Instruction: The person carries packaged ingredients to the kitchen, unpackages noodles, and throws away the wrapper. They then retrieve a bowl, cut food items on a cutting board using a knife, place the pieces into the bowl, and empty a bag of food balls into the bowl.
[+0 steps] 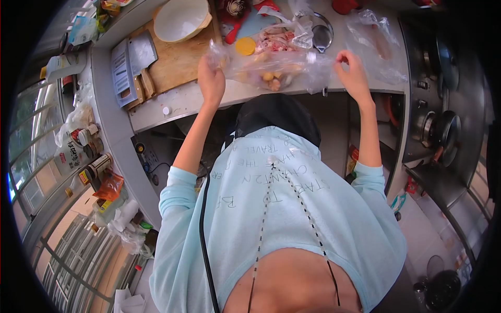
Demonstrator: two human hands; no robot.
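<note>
A clear plastic bag (284,65) lies stretched across the counter between my two hands, with small yellowish and brownish pieces (272,78) in its lower middle. My left hand (211,78) is closed on the bag's left end, where some plastic sticks up above the fingers. At the bag's right end, my right hand (353,75) is raised with thumb and forefinger pinched together; what they hold, if anything, is too small to make out. Just behind the bag are pieces of raw meat (276,39) and a round yellow lid (245,46).
A wooden board (175,65) carries a white bowl (180,21) and a cleaver (141,52) at the left. Another clear bag (381,47) lies at the right, beside the stove (425,83). A small white cap (167,110) sits near the front edge.
</note>
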